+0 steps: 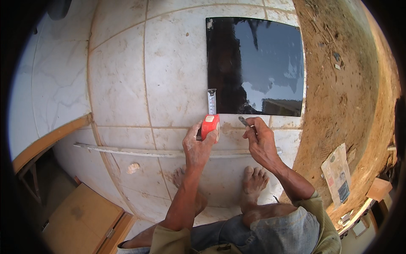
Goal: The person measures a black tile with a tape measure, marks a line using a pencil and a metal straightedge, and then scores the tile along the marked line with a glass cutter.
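The left hand (pixel 198 146) is gripping a red tape measure (pixel 210 126), fingers wrapped around its case, holding it down on the pale floor tiles (pixel 122 80). A short length of tape blade (pixel 212 101) is sticking out of the case, running up beside the left edge of a glossy black tile (pixel 270 59) that is lying flat on the floor.

The right hand (pixel 260 142) is hovering just right of the tape measure, its fingers pinching narrowly around a thin grey tool (pixel 243 121), perhaps a pencil or nail; the view is too small to be sure. Its tip is pointing towards the lower edge of the black tile.

A long pale straightedge (pixel 139 150) is lying across the floor beneath both hands. The person's bare feet (pixel 253 180) are resting on the tiles behind it. Bare brown earth (pixel 342 84) is bordering the tiling on the right, with a printed paper bag (pixel 337 173) lying on it.
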### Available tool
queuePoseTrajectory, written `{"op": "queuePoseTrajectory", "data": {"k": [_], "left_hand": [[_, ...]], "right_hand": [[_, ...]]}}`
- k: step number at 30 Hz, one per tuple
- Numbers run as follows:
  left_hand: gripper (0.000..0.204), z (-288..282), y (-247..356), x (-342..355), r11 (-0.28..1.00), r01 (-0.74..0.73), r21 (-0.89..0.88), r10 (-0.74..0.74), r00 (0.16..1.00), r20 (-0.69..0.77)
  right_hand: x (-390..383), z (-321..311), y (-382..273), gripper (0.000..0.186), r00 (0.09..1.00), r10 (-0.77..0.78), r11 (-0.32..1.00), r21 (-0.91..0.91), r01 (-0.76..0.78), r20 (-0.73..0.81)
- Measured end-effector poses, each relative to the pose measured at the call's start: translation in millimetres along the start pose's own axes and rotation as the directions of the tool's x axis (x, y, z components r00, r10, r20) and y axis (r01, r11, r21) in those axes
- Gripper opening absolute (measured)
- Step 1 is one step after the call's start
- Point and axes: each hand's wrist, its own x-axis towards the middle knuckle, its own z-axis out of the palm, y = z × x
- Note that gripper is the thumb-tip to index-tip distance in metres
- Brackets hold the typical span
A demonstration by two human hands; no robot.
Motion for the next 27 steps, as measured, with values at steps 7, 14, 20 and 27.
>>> {"op": "queuePoseTrajectory", "data": {"k": [7,14,20,27], "left_hand": [[0.054,6,-28,-1,0.941,-0.223,0.256,0.252,0.964,-0.088],[0.059,23,-41,-3,0.708,-0.43,0.561,0.589,0.797,-0.133],[0.055,28,-51,2,0.723,-0.487,0.489,0.624,0.765,-0.16],[0.055,29,-48,4,0.719,-0.509,0.474,0.648,0.738,-0.19]], "right_hand": [[5,2,-2,0.018,0.999,-0.033,0.998,-0.047,0.033,0.0],[5,0,-3,0.015,1.0,0.02,0.999,-0.046,-0.019,0.022],[9,-2,-1,0.015,0.999,0.032,0.997,-0.064,-0.032,0.006],[44,-16,-13,0.02,0.93,-0.365,0.88,-0.342,0.329,-0.047]]}}
